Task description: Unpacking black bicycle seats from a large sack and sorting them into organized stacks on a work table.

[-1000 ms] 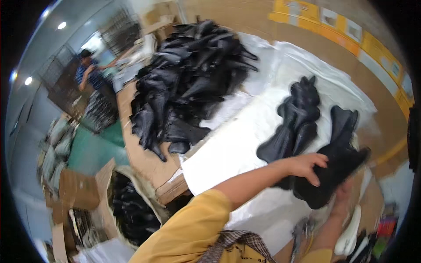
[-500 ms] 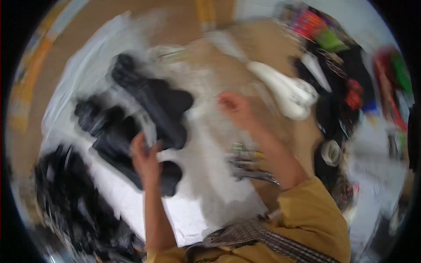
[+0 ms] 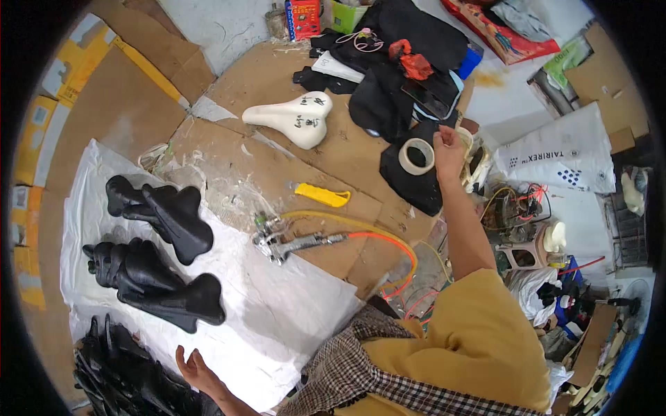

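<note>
Since a second ago both hands have left the black saddle; right hand [image 3: 449, 149] now reaches, fingers loosely curled, beside the tape roll [image 3: 416, 156] on the worktop [image 3: 347, 149]; left hand [image 3: 194, 367] hangs open near stacked saddles [image 3: 166, 291]; gripping the roll seems next.

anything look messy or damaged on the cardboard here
Yes. The cardboard top is torn and scuffed, with pale shreds strewn left of the spray gun, whose orange hose loops loosely off the edge.
</note>
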`<move>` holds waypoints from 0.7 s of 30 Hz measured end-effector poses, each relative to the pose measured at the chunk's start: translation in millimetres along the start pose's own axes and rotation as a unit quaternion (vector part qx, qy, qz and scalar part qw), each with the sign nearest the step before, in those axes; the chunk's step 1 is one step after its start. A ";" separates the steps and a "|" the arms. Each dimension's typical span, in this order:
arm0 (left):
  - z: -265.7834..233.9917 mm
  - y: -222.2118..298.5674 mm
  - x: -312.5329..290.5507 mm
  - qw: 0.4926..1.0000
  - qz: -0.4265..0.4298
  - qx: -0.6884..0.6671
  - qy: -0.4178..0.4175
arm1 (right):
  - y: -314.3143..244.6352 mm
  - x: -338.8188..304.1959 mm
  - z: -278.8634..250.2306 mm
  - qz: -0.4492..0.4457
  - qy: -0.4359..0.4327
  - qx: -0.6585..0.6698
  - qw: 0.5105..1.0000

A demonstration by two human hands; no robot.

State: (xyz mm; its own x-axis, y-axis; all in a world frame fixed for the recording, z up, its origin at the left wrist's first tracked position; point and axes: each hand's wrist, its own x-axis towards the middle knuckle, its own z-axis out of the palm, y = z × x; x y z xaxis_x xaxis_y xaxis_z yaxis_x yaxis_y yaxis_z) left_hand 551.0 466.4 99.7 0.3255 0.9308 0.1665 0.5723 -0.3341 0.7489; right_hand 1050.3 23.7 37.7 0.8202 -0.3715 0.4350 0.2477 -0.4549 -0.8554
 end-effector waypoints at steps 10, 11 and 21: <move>-69.1 -31.1 -102.6 0.983 -0.053 0.046 0.170 | 66.8 74.6 5.0 -0.027 -0.054 -0.088 0.994; -77.4 -37.1 -112.6 0.980 -0.099 -0.014 0.169 | 66.5 81.6 18.6 -0.022 -0.089 -0.137 0.986; 0.8 47.7 -98.2 0.985 -0.165 0.013 0.050 | 80.9 175.4 72.7 0.059 -0.331 -0.376 0.864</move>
State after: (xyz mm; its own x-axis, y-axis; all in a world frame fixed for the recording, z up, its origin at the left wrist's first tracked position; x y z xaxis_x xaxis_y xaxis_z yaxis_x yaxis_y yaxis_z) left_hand 546.9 358.9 118.6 0.0438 0.9988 -0.0206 0.6546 -0.0131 0.7558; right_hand 1251.7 -19.5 24.3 0.9937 -0.0203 -0.1105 -0.0581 -0.9346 -0.3509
